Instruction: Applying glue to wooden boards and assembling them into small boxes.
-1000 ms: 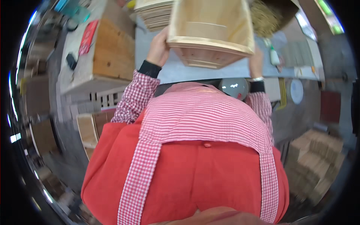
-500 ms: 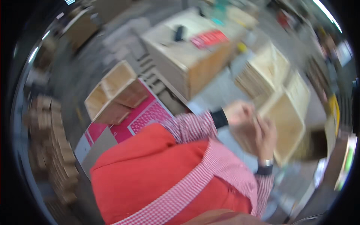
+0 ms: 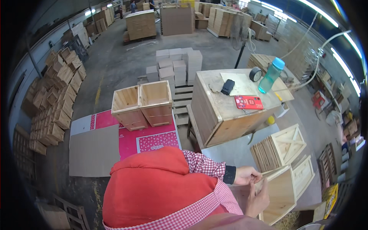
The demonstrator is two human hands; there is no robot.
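Note:
At the lower right my left hand reaches out of a checked sleeve with a dark cuff. Its fingers are pressed together at the left edge of an open wooden box. Just below it, my right hand is raised along that same edge, thumb and fingers closing toward each other and nearly meeting the left fingertips. Something small and tan may sit between the fingers, too small to make out. The box lies tilted, its pale inside facing up.
Beside the box stand a stack of wooden panels and another panel. A cabinet-like table carries a teal bottle, tape roll and red phone. Two joined wooden boxes rest on pink cardboard.
The view has swung upward and sharpened, so more of the workshop floor shows. My hands stay close together by the wooden box and now appear lower in the picture.

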